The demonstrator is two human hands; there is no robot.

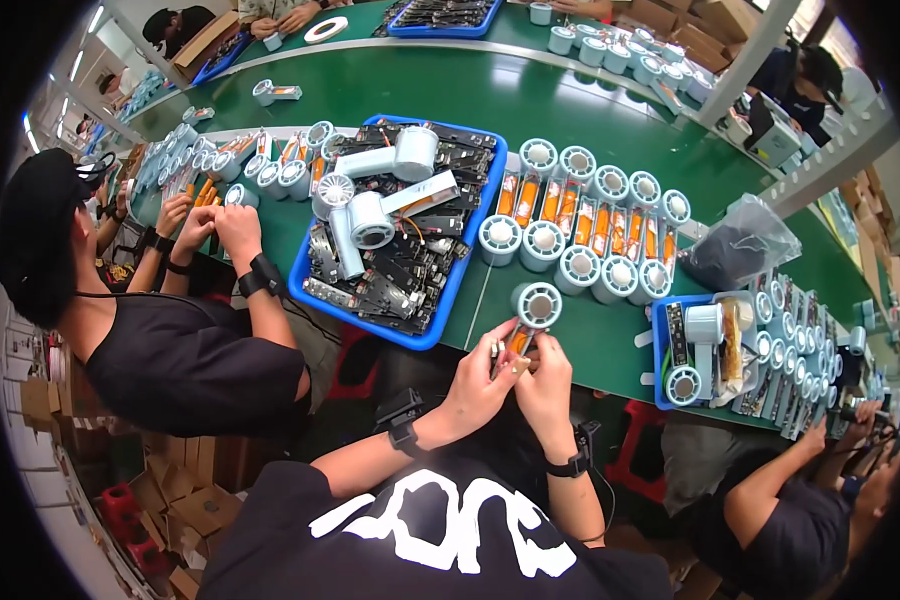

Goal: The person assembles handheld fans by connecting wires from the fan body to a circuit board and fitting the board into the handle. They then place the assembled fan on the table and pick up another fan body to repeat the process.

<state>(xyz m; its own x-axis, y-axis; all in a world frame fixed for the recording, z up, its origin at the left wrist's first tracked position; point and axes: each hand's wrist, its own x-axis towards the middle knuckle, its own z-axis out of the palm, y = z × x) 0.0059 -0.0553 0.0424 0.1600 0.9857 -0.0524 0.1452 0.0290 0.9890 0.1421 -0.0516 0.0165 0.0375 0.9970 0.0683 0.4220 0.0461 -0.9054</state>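
Observation:
A light-blue handheld fan (538, 305) points its round vented head away from me, over the table's near edge. Its open handle shows an orange part (519, 341) inside. My left hand (478, 388) is closed on the handle from the left, thumb and fingers pinched near the orange part. From the other side, my right hand (544, 385) grips the same handle. The fingers partly hide the handle's lower end, so any small part between them cannot be made out.
Open-handled fans (580, 225) stand in two rows beyond my hands. On the left, a blue tray (435, 338) holds dark strip-like parts and several fans. A smaller blue bin (660, 340) and a grey plastic bag (740, 245) are at right. Co-workers sit on both sides.

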